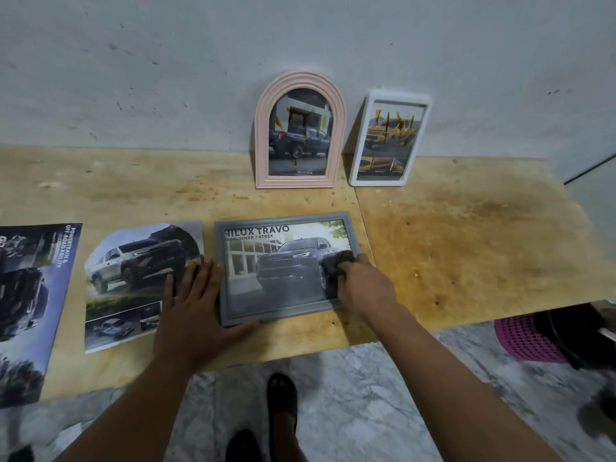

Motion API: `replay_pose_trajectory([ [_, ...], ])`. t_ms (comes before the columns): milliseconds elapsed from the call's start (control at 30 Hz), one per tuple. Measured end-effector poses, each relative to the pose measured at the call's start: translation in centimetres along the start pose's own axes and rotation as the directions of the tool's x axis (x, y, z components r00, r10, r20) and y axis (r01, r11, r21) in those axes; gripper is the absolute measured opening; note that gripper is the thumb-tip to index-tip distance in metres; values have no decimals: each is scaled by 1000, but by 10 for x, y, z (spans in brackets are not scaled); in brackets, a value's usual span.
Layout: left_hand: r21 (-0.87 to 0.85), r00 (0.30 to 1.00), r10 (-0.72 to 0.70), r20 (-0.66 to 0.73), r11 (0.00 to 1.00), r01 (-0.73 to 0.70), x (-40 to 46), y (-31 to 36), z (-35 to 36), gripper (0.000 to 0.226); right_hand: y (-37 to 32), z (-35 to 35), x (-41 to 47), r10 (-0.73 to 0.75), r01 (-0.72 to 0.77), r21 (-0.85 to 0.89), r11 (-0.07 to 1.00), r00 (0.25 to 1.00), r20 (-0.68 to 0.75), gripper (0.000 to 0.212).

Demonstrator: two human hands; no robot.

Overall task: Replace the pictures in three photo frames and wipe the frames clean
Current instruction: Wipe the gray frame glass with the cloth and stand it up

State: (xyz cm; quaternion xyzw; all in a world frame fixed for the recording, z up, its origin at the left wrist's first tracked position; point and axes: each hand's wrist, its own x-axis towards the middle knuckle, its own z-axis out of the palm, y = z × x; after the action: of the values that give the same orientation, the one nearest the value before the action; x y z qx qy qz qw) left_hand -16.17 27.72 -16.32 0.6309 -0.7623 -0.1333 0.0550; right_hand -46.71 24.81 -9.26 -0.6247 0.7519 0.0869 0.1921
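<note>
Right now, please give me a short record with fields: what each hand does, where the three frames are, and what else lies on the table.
left hand: left hand lies flat, steadying the grey frame at its left edge
right hand: right hand grips a dark cloth on the frame's glass
grey frame: flat on the wooden table
pink arched frame: pink arched frame leans on the wall
white frame: white frame leans on the wall, right of the pink one
loose prints: car print and brochure, left of the grey frame

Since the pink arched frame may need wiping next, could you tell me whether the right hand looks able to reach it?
Probably yes: the right hand grips a dark cloth, and bare wooden tabletop lies before the pink arched frame.
</note>
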Motion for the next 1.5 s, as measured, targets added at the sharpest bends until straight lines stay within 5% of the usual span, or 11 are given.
replay_pose_trajectory([
  [300, 7, 1000, -3, 4, 1000, 3, 0, 1, 0, 126, 2, -12, -11, 34, -40, 28, 999, 979, 203, 35],
  [433, 2, 1000, -2, 1, 1000, 2, 0, 0, -1, 125, 9, -31, 24, 16, -14, 202, 979, 1000, -10, 36],
  [500, 8, 1000, 1, 6, 1000, -1, 0, 0, 0, 125, 9, -26, 35, -55, 73, 134, 988, 990, -129, 39],
  [600, 13, 1000, 0, 13, 1000, 0, 1, 0, 1, 126, 9, -7, 36, -173, 170, -43, 984, 982, -77, 38],
  [767, 7, 1000, 4, 7, 1000, -4, 0, 0, 0, 125, 10, 1, 18, -103, 93, -154, 984, 993, -56, 30],
  [900, 18, 1000, 3, 8, 1000, -3, 0, 0, 0, 126, -6, -3, -6, -40, 45, -127, 991, 998, 39, 33],
  [1067, 39, 1000, -7, 14, 999, 6, 0, 1, 0, 127, -37, -4, -25, -137, 147, -78, 986, 983, 121, 39],
  [1267, 50, 1000, 7, 17, 999, -8, 2, -1, 3, 126, -96, 22, -16, -280, 279, 34, 960, 939, 199, 30],
  [1400, 60, 1000, 23, 9, 998, -24, 3, -5, 8, 122, -132, 28, -9, -423, 349, 283, 893, 866, 267, 32],
  [1500, 36, 1000, 28, -2, 999, -28, 3, -5, 7, 124, -124, 9, 1, -403, 228, 518, 824, 879, 255, 24],
])
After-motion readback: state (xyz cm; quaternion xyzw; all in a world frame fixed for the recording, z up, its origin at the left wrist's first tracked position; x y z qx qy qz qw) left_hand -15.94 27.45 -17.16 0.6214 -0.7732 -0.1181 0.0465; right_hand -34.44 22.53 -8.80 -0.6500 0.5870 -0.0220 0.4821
